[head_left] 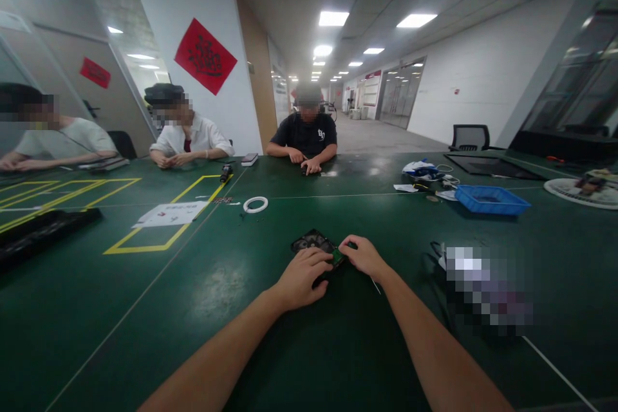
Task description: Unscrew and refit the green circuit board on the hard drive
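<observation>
A small black flat device (313,243) with a green circuit part lies on the green table (241,309) just ahead of me. My left hand (303,277) rests on its near edge with the fingers curled down over it. My right hand (363,255) pinches the device's right end, fingers closed. A thin white stick pokes out below my right wrist; what it belongs to is unclear.
A white tape ring (255,204) and a paper sheet (170,214) inside yellow floor-tape lines lie to the far left. A blue tray (490,199) stands at the far right, a black tray (38,232) at the left. Three people sit across the table.
</observation>
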`<action>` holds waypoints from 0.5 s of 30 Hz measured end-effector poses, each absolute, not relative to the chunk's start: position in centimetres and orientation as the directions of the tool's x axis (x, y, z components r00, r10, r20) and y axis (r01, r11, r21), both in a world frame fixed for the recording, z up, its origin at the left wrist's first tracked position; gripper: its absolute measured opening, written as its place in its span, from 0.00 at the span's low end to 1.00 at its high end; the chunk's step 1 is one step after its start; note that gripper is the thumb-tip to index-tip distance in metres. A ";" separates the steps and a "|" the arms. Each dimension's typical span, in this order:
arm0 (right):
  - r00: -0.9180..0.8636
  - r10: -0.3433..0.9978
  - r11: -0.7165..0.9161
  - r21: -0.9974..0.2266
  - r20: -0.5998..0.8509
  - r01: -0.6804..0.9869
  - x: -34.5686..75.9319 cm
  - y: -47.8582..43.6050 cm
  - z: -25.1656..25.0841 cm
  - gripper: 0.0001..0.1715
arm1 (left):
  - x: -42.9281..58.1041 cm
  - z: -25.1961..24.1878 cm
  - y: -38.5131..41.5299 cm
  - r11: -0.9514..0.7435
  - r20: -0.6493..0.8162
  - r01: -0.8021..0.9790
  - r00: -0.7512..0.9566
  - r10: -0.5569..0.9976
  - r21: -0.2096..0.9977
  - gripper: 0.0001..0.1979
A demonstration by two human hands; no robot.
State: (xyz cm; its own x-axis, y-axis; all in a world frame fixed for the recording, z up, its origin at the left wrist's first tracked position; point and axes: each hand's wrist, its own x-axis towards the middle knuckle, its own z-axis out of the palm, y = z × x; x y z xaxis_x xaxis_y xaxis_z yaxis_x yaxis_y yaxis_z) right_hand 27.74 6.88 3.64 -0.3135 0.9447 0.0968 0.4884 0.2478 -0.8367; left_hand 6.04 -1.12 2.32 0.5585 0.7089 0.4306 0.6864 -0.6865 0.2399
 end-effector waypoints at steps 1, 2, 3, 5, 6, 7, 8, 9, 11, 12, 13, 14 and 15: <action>-0.334 0.938 0.264 -0.825 0.097 0.499 27.7 6.9 3.6 0.12 | 6.0 2.2 -1.1 -0.674 0.430 0.702 0.548 0.718 0.230 0.20; -0.356 0.929 0.283 -0.814 0.102 0.507 27.7 6.9 3.6 0.13 | 6.0 2.1 -1.1 -0.664 0.429 0.714 0.540 0.724 0.222 0.20; -0.378 0.919 0.306 -0.802 0.109 0.513 27.8 6.9 3.6 0.13 | 6.0 2.1 -1.0 -0.656 0.428 0.723 0.534 0.729 0.215 0.21; -0.405 0.904 0.350 -0.776 0.134 0.525 27.9 7.0 3.7 0.12 | 6.2 2.1 -1.1 -0.646 0.432 0.735 0.524 0.734 0.207 0.21; -0.411 0.899 0.370 -0.761 0.149 0.534 27.9 7.0 3.7 0.12 | 6.2 2.1 -1.1 -0.643 0.434 0.738 0.520 0.736 0.204 0.21; -0.416 0.895 0.387 -0.746 0.163 0.541 28.0 7.1 3.7 0.11 | 6.3 2.2 -1.2 -0.640 0.436 0.741 0.517 0.737 0.204 0.21; -0.420 0.891 0.401 -0.734 0.174 0.548 28.0 7.2 3.7 0.11 | 6.4 2.3 -1.2 -0.638 0.438 0.742 0.514 0.738 0.204 0.21; -0.422 0.888 0.412 -0.724 0.184 0.552 28.1 7.3 3.7 0.11 | 6.4 2.4 -1.3 -0.637 0.438 0.743 0.512 0.738 0.206 0.21; -0.429 0.881 0.430 -0.718 0.200 0.548 28.1 7.5 3.6 0.10 | 6.4 2.6 -1.4 -0.639 0.437 0.741 0.514 0.738 0.207 0.21; -0.430 0.878 0.437 -0.720 0.211 0.539 28.1 7.6 3.5 0.10 | 6.4 2.6 -1.4 -0.641 0.436 0.739 0.516 0.737 0.208 0.21; -0.427 0.877 0.440 -0.728 0.221 0.527 28.0 7.7 3.4 0.09 | 6.4 2.7 -1.4 -0.643 0.435 0.737 0.519 0.736 0.209 0.21; -0.419 0.880 0.434 -0.741 0.225 0.512 28.0 7.8 3.2 0.08 | 6.4 2.7 -1.4 -0.646 0.435 0.734 0.521 0.734 0.210 0.20; -0.404 0.888 0.414 -0.764 0.219 0.495 27.9 7.9 3.0 0.08 | 6.4 2.6 -1.4 -0.647 0.435 0.733 0.523 0.733 0.211 0.20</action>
